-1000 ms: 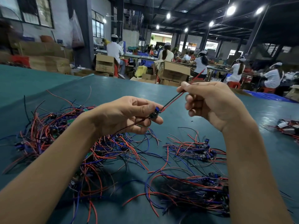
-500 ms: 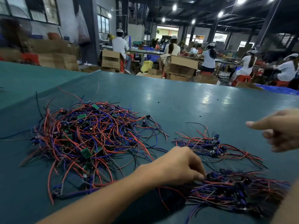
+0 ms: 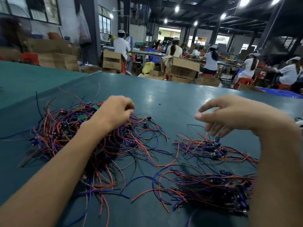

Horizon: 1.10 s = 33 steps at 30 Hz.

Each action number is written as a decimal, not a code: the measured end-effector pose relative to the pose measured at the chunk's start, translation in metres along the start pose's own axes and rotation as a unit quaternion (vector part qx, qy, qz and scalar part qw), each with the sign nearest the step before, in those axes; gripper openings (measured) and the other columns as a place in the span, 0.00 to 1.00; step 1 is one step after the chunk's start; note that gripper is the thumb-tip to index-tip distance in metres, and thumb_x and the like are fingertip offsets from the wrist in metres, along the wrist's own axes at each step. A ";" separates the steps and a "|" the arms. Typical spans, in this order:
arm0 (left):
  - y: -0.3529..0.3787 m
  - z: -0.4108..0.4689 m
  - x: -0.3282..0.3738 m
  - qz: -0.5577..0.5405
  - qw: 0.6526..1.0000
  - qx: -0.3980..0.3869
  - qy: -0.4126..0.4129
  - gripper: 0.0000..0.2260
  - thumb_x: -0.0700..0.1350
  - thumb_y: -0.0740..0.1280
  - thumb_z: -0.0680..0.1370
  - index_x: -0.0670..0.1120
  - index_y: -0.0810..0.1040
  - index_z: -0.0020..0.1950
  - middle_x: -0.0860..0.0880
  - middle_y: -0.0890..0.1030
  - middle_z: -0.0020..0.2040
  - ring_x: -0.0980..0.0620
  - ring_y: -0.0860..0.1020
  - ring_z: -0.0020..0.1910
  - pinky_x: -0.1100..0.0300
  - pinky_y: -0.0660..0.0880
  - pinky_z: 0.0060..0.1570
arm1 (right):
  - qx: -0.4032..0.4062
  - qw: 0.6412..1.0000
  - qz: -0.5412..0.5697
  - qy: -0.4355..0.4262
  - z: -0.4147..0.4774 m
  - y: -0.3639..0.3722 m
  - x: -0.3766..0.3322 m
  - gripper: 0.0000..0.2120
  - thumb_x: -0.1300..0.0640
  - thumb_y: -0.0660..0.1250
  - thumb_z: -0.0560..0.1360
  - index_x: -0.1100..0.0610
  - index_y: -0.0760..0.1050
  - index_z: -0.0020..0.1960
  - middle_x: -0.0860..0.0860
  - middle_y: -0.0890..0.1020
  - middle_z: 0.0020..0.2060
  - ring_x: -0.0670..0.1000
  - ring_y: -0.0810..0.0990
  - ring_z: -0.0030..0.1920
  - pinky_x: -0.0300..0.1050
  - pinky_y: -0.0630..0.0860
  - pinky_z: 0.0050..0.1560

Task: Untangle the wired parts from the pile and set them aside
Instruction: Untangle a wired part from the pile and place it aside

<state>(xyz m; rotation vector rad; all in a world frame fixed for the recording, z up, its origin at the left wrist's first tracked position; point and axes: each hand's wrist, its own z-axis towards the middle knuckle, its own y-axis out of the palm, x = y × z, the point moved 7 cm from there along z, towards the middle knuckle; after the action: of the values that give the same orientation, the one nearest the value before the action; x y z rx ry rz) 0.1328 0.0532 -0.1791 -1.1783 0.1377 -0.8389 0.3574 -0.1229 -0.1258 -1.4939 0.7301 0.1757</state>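
Observation:
A big tangled pile of red, blue and black wired parts (image 3: pixel 68 138) with small green boards lies on the left of the teal table (image 3: pixel 173 102). My left hand (image 3: pixel 114 112) is over the pile's far right side, fingers curled down into the wires. The fingertips are blurred, so what they hold is hidden. My right hand (image 3: pixel 234 115) hovers with loosely spread fingers and nothing in it, just above a small sorted bundle (image 3: pixel 211 148). A larger sorted bundle (image 3: pixel 213 187) lies nearer to me on the right.
Loose wire ends trail across the table between the pile and the bundles. More wired parts (image 3: pixel 299 121) show at the right edge. Beyond the table's far edge stand cardboard boxes (image 3: pixel 182 66) and seated workers (image 3: pixel 211 61).
My left hand has left the near right bundle and moved up and left onto the big pile. My right hand has drifted left over the small bundle, holding nothing.

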 end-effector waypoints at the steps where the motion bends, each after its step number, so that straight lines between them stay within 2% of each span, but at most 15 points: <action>1: 0.012 0.000 -0.016 0.047 0.998 -0.041 -0.027 0.11 0.46 0.69 0.79 0.45 0.84 0.60 0.44 0.84 0.57 0.44 0.80 0.58 0.53 0.76 0.61 | 0.016 0.999 0.001 -0.027 0.010 0.007 -0.007 0.12 0.48 0.70 0.79 0.54 0.77 0.57 0.53 0.86 0.34 0.53 0.87 0.35 0.49 0.85 0.38; 4: 0.035 -0.005 -0.046 0.130 0.980 -0.124 -0.081 0.18 0.57 0.69 0.79 0.51 0.81 0.66 0.44 0.76 0.64 0.40 0.73 0.65 0.46 0.73 0.64 | 0.101 0.987 0.040 -0.119 0.049 0.040 -0.029 0.07 0.55 0.66 0.80 0.56 0.81 0.53 0.53 0.87 0.38 0.54 0.86 0.41 0.53 0.84 0.47; 6: 0.041 -0.005 -0.050 0.111 0.983 -0.125 -0.079 0.19 0.58 0.70 0.78 0.52 0.80 0.67 0.45 0.73 0.65 0.41 0.72 0.66 0.45 0.71 0.66 | 0.130 0.980 -0.004 -0.151 0.075 0.082 -0.039 0.12 0.57 0.64 0.80 0.58 0.80 0.61 0.56 0.85 0.51 0.57 0.83 0.54 0.48 0.78 0.58; 8: 0.046 -0.007 -0.053 0.054 0.989 -0.118 -0.076 0.20 0.56 0.73 0.76 0.50 0.81 0.66 0.45 0.72 0.63 0.44 0.73 0.64 0.47 0.71 0.67 | 0.073 0.984 -0.063 -0.149 0.097 0.140 -0.036 0.22 0.57 0.62 0.81 0.58 0.69 0.74 0.59 0.76 0.67 0.59 0.74 0.67 0.49 0.70 0.67; 10: 0.048 -0.009 -0.057 0.005 0.992 -0.103 -0.079 0.19 0.54 0.75 0.75 0.49 0.82 0.64 0.47 0.72 0.61 0.47 0.75 0.59 0.50 0.71 0.66 | 0.026 0.982 -0.140 -0.124 0.114 0.181 -0.027 0.28 0.55 0.60 0.81 0.54 0.58 0.79 0.57 0.66 0.75 0.63 0.67 0.71 0.59 0.68 0.69; 11: 0.049 -0.009 -0.059 -0.015 0.992 -0.097 -0.082 0.19 0.53 0.75 0.75 0.48 0.82 0.63 0.48 0.72 0.60 0.49 0.74 0.56 0.52 0.72 0.65 | 0.026 0.978 -0.173 -0.111 0.122 0.188 -0.023 0.28 0.53 0.59 0.81 0.53 0.57 0.79 0.57 0.65 0.75 0.64 0.67 0.70 0.62 0.68 0.66; 12: 0.050 -0.010 -0.061 -0.030 0.992 -0.091 -0.085 0.19 0.52 0.76 0.75 0.48 0.82 0.63 0.49 0.72 0.59 0.50 0.74 0.53 0.53 0.72 0.64 | 0.034 0.975 -0.190 -0.109 0.129 0.190 -0.024 0.24 0.53 0.58 0.81 0.54 0.60 0.76 0.58 0.68 0.72 0.65 0.68 0.68 0.62 0.69 0.63; 14: 0.052 -0.010 -0.062 -0.040 0.992 -0.080 -0.087 0.19 0.51 0.76 0.75 0.47 0.82 0.63 0.49 0.72 0.59 0.49 0.75 0.54 0.52 0.72 0.64 | 0.061 0.976 -0.176 -0.112 0.141 0.182 -0.031 0.14 0.52 0.59 0.82 0.58 0.72 0.64 0.60 0.76 0.62 0.65 0.74 0.63 0.56 0.73 0.56; 16: 0.053 -0.010 -0.062 -0.039 0.993 -0.073 -0.087 0.19 0.51 0.76 0.75 0.46 0.82 0.63 0.48 0.72 0.60 0.47 0.75 0.57 0.50 0.72 0.65 | 0.091 0.978 -0.158 -0.101 0.149 0.173 -0.036 0.12 0.50 0.62 0.81 0.58 0.77 0.54 0.59 0.81 0.55 0.62 0.79 0.58 0.50 0.74 0.50; 19: 0.053 -0.013 -0.064 -0.051 0.993 -0.064 -0.089 0.19 0.51 0.76 0.75 0.46 0.81 0.63 0.48 0.72 0.60 0.47 0.75 0.58 0.49 0.71 0.65 | 0.139 0.974 -0.154 -0.087 0.146 0.172 -0.043 0.10 0.52 0.66 0.79 0.58 0.77 0.54 0.58 0.80 0.54 0.61 0.76 0.60 0.48 0.70 0.46; 23: 0.054 -0.016 -0.065 -0.074 0.993 -0.030 -0.082 0.19 0.50 0.76 0.75 0.45 0.82 0.63 0.48 0.73 0.60 0.48 0.75 0.58 0.49 0.72 0.65 | 0.195 0.965 -0.144 -0.101 0.136 0.176 -0.046 0.10 0.57 0.64 0.78 0.61 0.76 0.56 0.58 0.78 0.54 0.61 0.70 0.61 0.50 0.67 0.43; 26: 0.055 -0.017 -0.066 -0.067 0.994 -0.015 -0.079 0.19 0.50 0.76 0.75 0.44 0.82 0.63 0.47 0.74 0.61 0.47 0.74 0.61 0.48 0.71 0.66 | 0.174 0.967 -0.149 -0.113 0.133 0.179 -0.046 0.10 0.60 0.63 0.76 0.60 0.73 0.56 0.58 0.79 0.51 0.60 0.72 0.60 0.50 0.67 0.41; 29: 0.054 -0.017 -0.062 -0.055 0.995 -0.025 -0.079 0.19 0.51 0.74 0.77 0.45 0.81 0.65 0.47 0.73 0.63 0.47 0.73 0.64 0.48 0.71 0.66 | 0.123 0.975 -0.153 -0.104 0.135 0.177 -0.040 0.09 0.56 0.62 0.76 0.60 0.73 0.54 0.57 0.78 0.47 0.60 0.69 0.62 0.51 0.68 0.41; 31: 0.054 -0.019 -0.058 -0.018 0.995 -0.046 -0.086 0.20 0.53 0.70 0.79 0.47 0.78 0.69 0.47 0.71 0.67 0.46 0.71 0.67 0.47 0.69 0.68 | 0.078 0.981 -0.151 -0.093 0.136 0.180 -0.034 0.09 0.56 0.61 0.77 0.61 0.75 0.49 0.56 0.75 0.42 0.60 0.68 0.62 0.51 0.70 0.42; 33: 0.057 -0.024 -0.053 0.045 0.991 -0.082 -0.092 0.22 0.56 0.65 0.81 0.52 0.73 0.74 0.49 0.67 0.73 0.45 0.66 0.71 0.46 0.65 0.71 | 0.080 0.982 -0.144 -0.096 0.133 0.179 -0.030 0.11 0.54 0.61 0.78 0.62 0.75 0.48 0.56 0.75 0.41 0.61 0.69 0.60 0.52 0.72 0.44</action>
<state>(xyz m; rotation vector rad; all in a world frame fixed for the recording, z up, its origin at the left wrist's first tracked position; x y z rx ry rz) 0.1121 0.0760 -0.2544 -1.3883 0.1098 -0.6457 0.2828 0.0316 -0.2712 -1.3891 0.3587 0.0388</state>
